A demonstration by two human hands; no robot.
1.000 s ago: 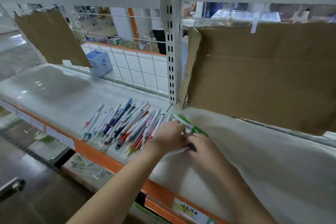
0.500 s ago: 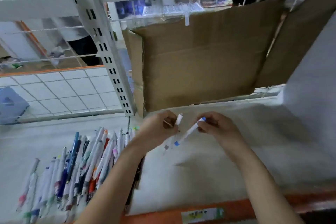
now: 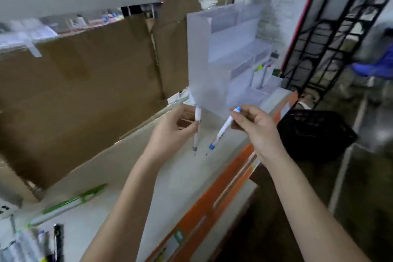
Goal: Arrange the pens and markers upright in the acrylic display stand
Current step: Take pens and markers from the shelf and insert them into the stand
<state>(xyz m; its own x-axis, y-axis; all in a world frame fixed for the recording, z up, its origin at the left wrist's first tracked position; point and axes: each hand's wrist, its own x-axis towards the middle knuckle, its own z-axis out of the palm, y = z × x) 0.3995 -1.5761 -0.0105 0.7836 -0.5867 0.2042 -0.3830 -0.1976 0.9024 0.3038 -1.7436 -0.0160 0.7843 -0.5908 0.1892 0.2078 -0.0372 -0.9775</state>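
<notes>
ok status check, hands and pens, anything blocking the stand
Left hand holds a grey-tipped pen, right hand a blue-tipped pen. Both short of the stand. Nothing in the way.

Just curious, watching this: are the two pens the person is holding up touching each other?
Apart. The head view shows the grey-tipped pen in the left hand and the blue-capped pen in the right hand, with shelf surface visible between them.

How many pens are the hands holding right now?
2: a grey-tipped pen in the left hand, and a blue-tipped pen in the right hand.
</notes>
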